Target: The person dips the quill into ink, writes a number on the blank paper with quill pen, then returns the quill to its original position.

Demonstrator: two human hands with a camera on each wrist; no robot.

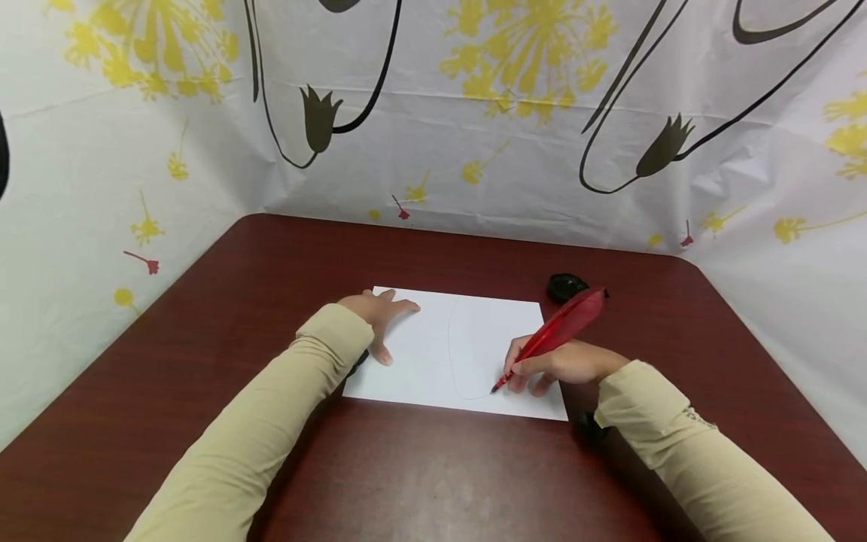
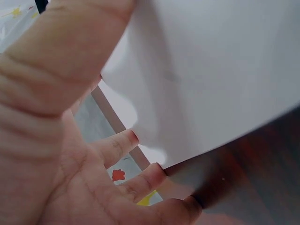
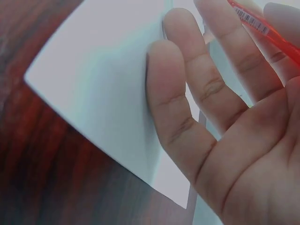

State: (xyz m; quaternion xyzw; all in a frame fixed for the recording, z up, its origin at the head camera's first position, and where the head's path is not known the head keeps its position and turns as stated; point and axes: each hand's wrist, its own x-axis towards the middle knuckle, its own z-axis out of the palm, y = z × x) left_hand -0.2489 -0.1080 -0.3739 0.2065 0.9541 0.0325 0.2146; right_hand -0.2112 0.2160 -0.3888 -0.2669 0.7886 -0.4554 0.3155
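Observation:
A white sheet of paper (image 1: 423,354) lies on the table with a thin curved line (image 1: 450,350) drawn on it. My left hand (image 1: 381,320) rests on the paper's left edge, thumb and fingers spread. In the left wrist view, the fingertips of that hand (image 2: 89,154) touch the sheet's (image 2: 215,70) edge. My right hand (image 1: 558,363) pinches a red feather-shaped pen (image 1: 567,322), tilted to the upper right, its tip on the paper at the line's end. In the right wrist view, a barcode label shows on the pen (image 3: 272,35) beyond the hand (image 3: 234,122).
The dark reddish-brown table (image 1: 433,482) carries the paper. Behind the pen sits a small black object (image 1: 566,286), its kind unclear. Dark pieces show under both wrists. A white curtain (image 1: 420,135) with yellow and dark plant prints hangs around the table's back and sides.

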